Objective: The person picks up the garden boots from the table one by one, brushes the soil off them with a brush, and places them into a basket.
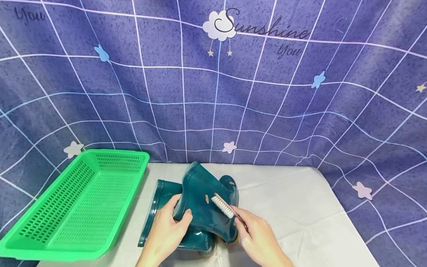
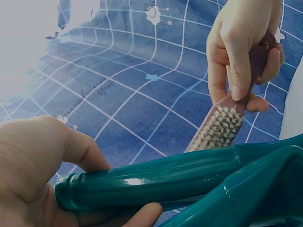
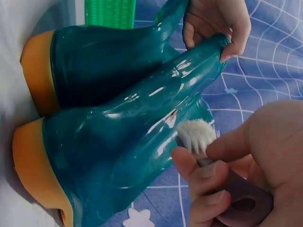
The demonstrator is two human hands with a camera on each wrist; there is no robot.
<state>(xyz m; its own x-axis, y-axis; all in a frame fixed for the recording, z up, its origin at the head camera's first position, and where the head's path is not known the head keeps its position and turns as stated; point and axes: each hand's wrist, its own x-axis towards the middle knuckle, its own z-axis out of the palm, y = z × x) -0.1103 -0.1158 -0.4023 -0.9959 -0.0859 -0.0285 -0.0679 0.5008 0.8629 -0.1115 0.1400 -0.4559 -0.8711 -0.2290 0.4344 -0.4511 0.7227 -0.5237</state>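
Note:
A dark green rubber boot (image 1: 203, 200) lies tilted across a second rubber boot (image 1: 165, 191) on the white table. My left hand (image 1: 168, 224) grips the upper boot's shaft by its opening, thumb on the near side. In my right hand (image 1: 257, 233) is a scrub brush (image 1: 223, 206) with white bristles and a brownish-purple handle. The bristles are close against the boot's shaft, beside a tan smudge (image 1: 207, 199). Another tan spot shows near the toe. In the right wrist view both boots have orange-yellow soles (image 3: 33, 161), and the fingers wrap the brush handle.
A green plastic basket (image 1: 131, 193) with perforated walls stands on the left. The white tabletop (image 1: 300, 200) extends to the right of the boots. Behind hangs a blue-purple grid-patterned cloth (image 1: 200, 115) with stars and clouds.

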